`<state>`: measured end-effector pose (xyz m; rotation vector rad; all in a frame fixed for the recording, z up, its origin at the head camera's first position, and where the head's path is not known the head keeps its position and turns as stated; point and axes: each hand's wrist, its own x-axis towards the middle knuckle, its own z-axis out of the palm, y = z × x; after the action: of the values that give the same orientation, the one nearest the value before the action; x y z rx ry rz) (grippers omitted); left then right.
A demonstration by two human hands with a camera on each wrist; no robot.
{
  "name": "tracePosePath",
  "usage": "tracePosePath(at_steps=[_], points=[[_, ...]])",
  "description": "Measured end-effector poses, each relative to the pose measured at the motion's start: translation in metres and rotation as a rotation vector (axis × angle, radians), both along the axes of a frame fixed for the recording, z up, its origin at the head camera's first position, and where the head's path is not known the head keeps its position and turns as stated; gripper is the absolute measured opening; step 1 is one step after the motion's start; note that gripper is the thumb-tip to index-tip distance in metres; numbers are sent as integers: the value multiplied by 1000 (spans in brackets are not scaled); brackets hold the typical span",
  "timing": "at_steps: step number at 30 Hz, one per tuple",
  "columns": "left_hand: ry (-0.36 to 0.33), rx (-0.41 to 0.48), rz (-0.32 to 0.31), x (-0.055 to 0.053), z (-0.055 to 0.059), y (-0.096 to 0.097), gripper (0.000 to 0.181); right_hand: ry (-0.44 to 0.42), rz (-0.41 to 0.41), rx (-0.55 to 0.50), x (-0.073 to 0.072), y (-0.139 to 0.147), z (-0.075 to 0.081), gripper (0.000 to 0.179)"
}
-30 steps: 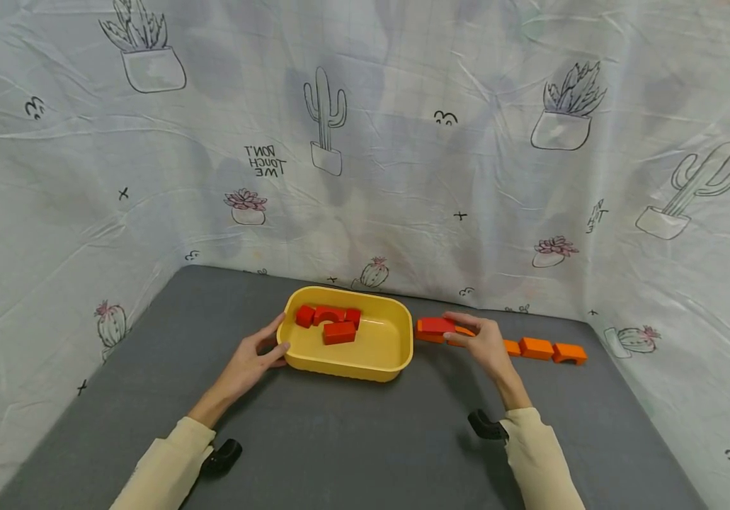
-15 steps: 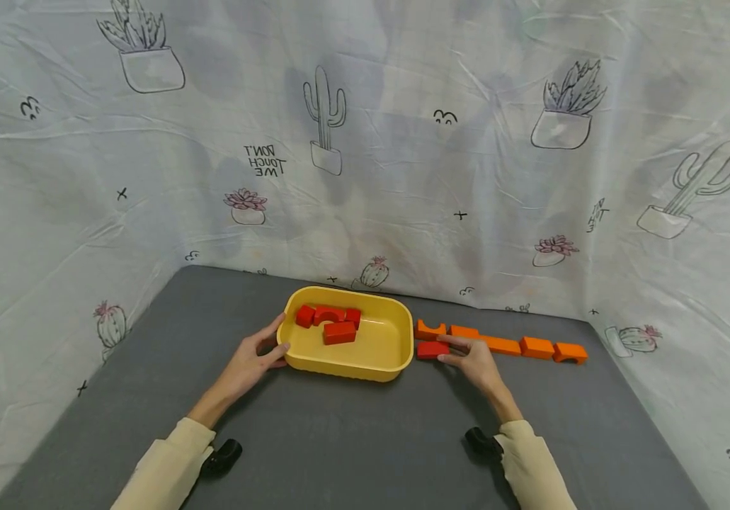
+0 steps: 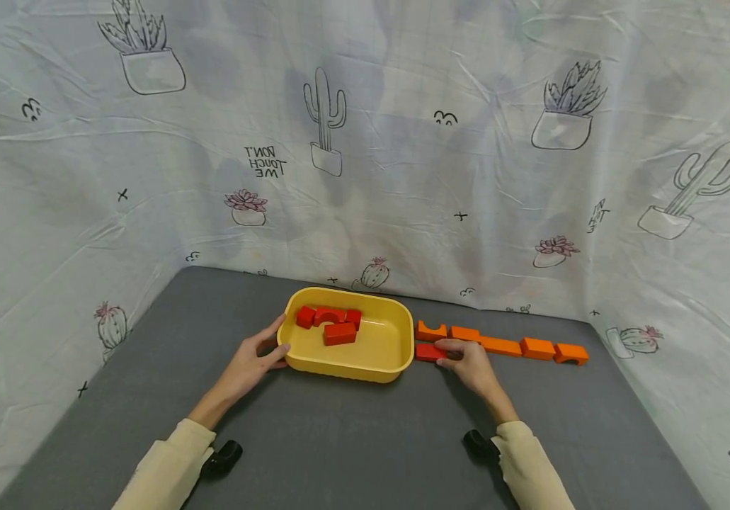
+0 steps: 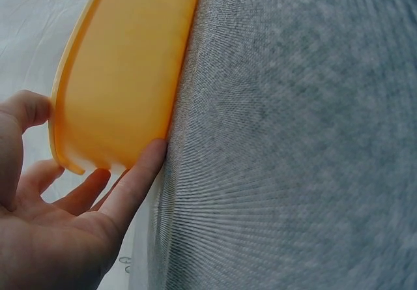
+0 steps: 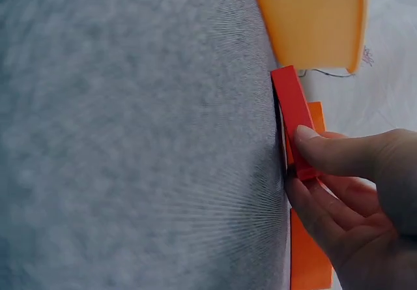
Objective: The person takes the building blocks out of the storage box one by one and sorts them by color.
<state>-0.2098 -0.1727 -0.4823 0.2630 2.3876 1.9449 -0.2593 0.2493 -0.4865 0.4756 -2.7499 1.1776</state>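
Note:
A yellow plastic bin [image 3: 399, 340] sits on the grey table in the head view, with several red toy blocks [image 3: 340, 334] inside it. My left hand [image 3: 259, 353] holds the bin's left end; in the left wrist view a finger reaches the rim and others spread along the outer wall. Just right of the bin, my right hand [image 3: 471, 363] pinches a red rectangular block [image 5: 292, 101] between thumb and fingers, low over the table. That block lies in front of an orange block with a curved notch [image 3: 431, 331].
A row of orange blocks [image 3: 537, 348] runs rightward from the bin along the back of the table. Behind it hangs a white cloth [image 3: 396, 198] printed with cacti. Grey table surface [image 3: 352, 439] stretches in front of the bin.
My right hand has brought the red block from over the orange row down to the table in front of it, then slightly left toward the bin. The left hand has stayed put.

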Motion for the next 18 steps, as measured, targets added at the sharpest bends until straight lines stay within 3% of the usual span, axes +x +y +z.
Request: tracePosePath(at_steps=[7, 12, 18], points=[[18, 2, -3, 0, 2, -1, 64, 58, 25, 72, 1, -3, 1, 29], [2, -2, -7, 1, 3, -1, 65, 47, 22, 75, 1, -3, 1, 28], [-9, 0, -7, 2, 3, 1, 65, 45, 72, 112, 2, -1, 4, 29]])
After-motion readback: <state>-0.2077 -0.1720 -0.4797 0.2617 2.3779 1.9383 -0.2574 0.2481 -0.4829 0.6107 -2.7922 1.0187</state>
